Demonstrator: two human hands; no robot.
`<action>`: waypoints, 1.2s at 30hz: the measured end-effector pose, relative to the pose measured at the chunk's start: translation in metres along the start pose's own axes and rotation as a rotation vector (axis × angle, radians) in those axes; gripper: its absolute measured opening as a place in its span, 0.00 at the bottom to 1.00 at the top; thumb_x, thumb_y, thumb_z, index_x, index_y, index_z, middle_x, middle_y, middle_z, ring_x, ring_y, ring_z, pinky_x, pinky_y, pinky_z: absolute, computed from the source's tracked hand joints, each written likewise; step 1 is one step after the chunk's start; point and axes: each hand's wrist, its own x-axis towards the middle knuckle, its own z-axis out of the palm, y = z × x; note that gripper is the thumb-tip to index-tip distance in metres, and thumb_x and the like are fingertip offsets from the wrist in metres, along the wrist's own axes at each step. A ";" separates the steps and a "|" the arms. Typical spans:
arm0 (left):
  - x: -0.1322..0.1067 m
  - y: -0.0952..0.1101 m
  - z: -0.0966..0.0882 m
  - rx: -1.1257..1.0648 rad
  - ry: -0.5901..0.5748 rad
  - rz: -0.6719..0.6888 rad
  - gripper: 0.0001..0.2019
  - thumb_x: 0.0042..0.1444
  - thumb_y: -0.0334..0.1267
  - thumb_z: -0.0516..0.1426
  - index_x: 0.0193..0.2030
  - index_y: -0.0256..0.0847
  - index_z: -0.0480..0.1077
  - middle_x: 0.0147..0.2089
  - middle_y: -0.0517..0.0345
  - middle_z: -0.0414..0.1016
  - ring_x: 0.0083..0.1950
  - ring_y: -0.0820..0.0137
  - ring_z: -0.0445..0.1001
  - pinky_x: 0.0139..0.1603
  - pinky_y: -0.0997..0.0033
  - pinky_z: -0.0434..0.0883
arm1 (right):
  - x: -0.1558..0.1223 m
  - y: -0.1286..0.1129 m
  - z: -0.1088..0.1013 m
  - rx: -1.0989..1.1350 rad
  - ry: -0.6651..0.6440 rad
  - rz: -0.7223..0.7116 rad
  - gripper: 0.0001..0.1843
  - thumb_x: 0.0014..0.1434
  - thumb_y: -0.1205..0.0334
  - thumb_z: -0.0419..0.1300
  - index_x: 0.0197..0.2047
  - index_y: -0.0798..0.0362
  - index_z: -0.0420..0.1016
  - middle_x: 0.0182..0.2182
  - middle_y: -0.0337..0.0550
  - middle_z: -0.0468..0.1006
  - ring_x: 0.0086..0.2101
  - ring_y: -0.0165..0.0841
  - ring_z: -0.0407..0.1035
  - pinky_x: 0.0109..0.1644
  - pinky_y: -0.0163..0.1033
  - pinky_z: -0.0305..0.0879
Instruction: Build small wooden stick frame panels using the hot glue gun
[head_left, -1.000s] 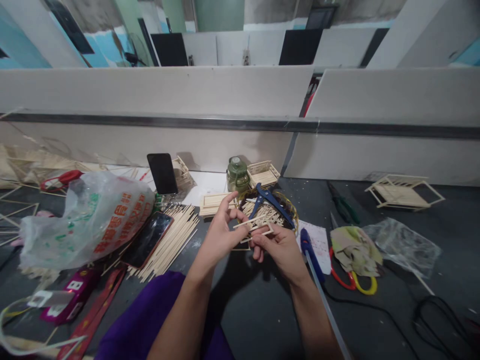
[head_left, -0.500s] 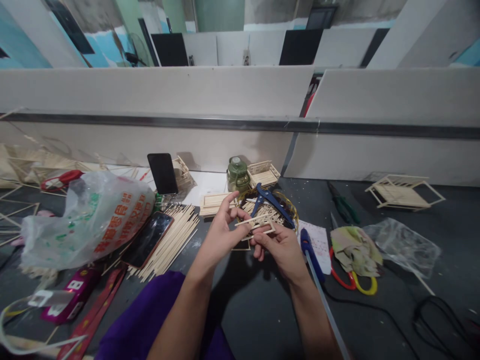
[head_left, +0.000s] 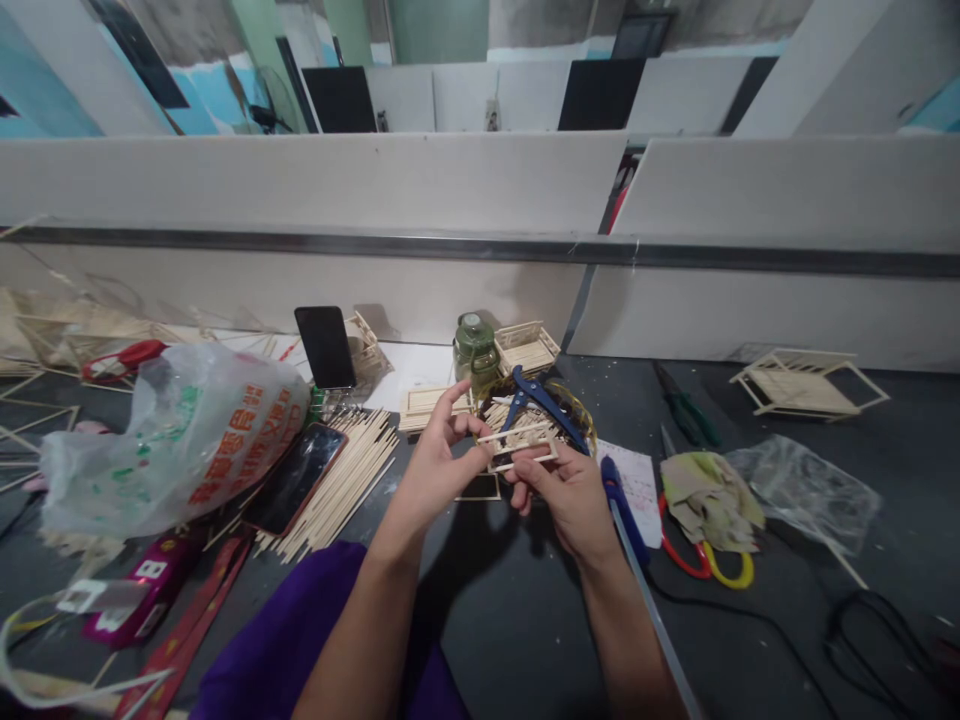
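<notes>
A small wooden stick frame [head_left: 517, 432] is held up between my hands, over the dark tabletop. My left hand [head_left: 448, 452] pinches its left end between thumb and fingers, with the index finger raised. At the right end, my right hand [head_left: 553, 482] grips the lower bar with thumb and fingertips. Just behind stands a yellow-rimmed basket [head_left: 589, 408] of short stick pieces, with a blue-handled cutter [head_left: 551, 408] lying across it. Below the held frame, a flat stick rectangle [head_left: 484, 490] rests partly hidden on the table.
Long sticks [head_left: 341, 485] and a phone [head_left: 296, 480] lie left, beside a plastic bag [head_left: 180, 440]. A green bottle [head_left: 475, 345] stands behind. To the right are a blue glue gun [head_left: 624, 505], a cloth [head_left: 709, 495] over scissors [head_left: 731, 570], pliers [head_left: 690, 415] and a stick model [head_left: 810, 385].
The held frame has turned slightly and shifted a little to the right. My left fingers have moved slightly along its end; both hands keep their grip.
</notes>
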 end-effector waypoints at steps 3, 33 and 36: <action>-0.001 0.001 0.000 0.015 0.002 -0.005 0.36 0.54 0.32 0.61 0.68 0.42 0.52 0.36 0.61 0.70 0.37 0.73 0.68 0.43 0.70 0.64 | 0.000 0.000 -0.001 -0.005 -0.015 0.006 0.13 0.53 0.54 0.69 0.35 0.54 0.75 0.25 0.40 0.80 0.18 0.28 0.71 0.19 0.30 0.67; 0.001 0.001 -0.010 -0.051 -0.036 -0.036 0.39 0.51 0.33 0.65 0.68 0.44 0.53 0.37 0.60 0.73 0.41 0.71 0.71 0.48 0.68 0.65 | 0.002 -0.002 0.000 0.094 0.077 0.029 0.16 0.49 0.54 0.72 0.34 0.55 0.75 0.24 0.40 0.80 0.17 0.28 0.70 0.16 0.30 0.66; 0.003 -0.001 -0.006 -0.071 -0.044 -0.064 0.40 0.50 0.34 0.66 0.68 0.44 0.54 0.34 0.63 0.72 0.38 0.72 0.71 0.45 0.70 0.65 | 0.002 -0.003 0.000 0.108 0.085 0.034 0.16 0.49 0.54 0.72 0.34 0.55 0.75 0.24 0.40 0.80 0.17 0.27 0.70 0.16 0.30 0.65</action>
